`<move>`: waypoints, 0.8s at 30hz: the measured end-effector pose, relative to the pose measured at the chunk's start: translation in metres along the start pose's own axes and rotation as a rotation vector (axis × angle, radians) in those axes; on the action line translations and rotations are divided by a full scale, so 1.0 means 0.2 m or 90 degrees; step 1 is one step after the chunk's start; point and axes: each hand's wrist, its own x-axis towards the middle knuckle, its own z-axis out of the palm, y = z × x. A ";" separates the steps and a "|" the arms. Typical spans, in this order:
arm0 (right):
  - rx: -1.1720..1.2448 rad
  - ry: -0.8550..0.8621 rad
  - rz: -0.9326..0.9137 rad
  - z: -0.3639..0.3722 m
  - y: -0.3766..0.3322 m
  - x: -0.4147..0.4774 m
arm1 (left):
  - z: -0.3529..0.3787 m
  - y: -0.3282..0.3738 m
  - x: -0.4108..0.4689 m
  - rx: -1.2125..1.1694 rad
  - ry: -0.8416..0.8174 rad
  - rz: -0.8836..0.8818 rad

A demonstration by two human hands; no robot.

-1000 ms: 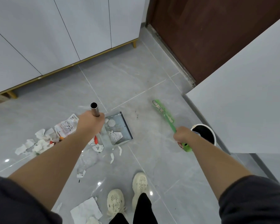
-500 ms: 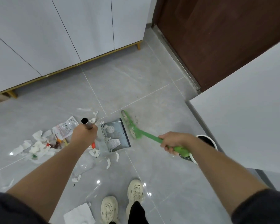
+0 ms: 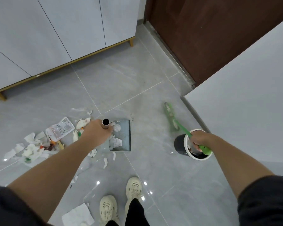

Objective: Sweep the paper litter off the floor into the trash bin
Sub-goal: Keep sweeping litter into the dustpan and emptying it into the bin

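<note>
My left hand (image 3: 95,132) grips the metal tube handle (image 3: 105,123) of a grey dustpan (image 3: 122,136) that rests on the tiled floor with a few paper scraps in it. My right hand (image 3: 198,139) holds the green broom (image 3: 171,117) by its handle; the blurred broom head is out to the right of the pan, apart from it. A black bin with a white rim (image 3: 180,144) sits just under my right hand. Torn paper litter (image 3: 31,147) and a clear printed wrapper (image 3: 60,128) lie left of the pan. A white sheet (image 3: 78,215) lies near my shoes.
White cabinets on gold legs (image 3: 59,35) line the far side. A dark brown door (image 3: 211,35) is at the back right, a white wall (image 3: 252,103) on the right. My shoes (image 3: 121,199) stand below the pan, with small scraps (image 3: 105,162) just ahead of them.
The broom swung in against the dustpan's right edge half a second ago, then swung back out to the right. My left hand keeps the dustpan in about the same place.
</note>
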 end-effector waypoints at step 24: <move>0.233 -0.226 -0.125 -0.09 -0.40 -0.45 | -0.23 -0.17 -0.13 -0.207 0.118 -0.113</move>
